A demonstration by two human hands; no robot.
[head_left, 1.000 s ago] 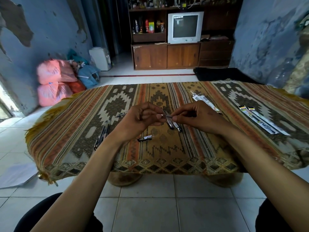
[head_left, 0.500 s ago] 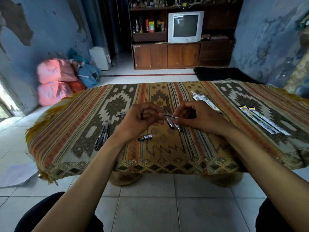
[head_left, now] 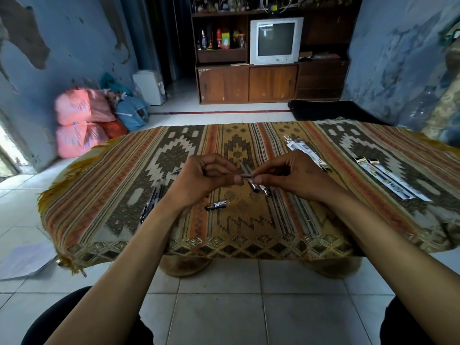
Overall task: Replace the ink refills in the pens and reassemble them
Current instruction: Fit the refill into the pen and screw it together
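Blue peeling walls close in a tiled room, with an old television [head_left: 276,40] on a brown wooden cabinet [head_left: 249,83] at the far side and pink sacks [head_left: 79,120] piled against the left wall. Nearer stands a low table under a striped patterned cloth [head_left: 249,227]. Toward the cloth's left edge lies a bundle of dark pens [head_left: 151,199]. A short black pen part [head_left: 217,204] lies near the middle, closer to the front edge. Two more pen pieces [head_left: 258,186] lie just behind and below the hands, partly hidden by them. White refill packets [head_left: 306,154] rest toward the far edge, right of centre, and further packets [head_left: 388,180] lie close to the right edge.

Both hands hover above the middle of the cloth, fingers curled. The left hand [head_left: 206,180] and the right hand [head_left: 291,175] meet at a thin silvery refill [head_left: 246,176], each pinching one end between thumb and fingertips. It lies level between them, clear of the cloth.
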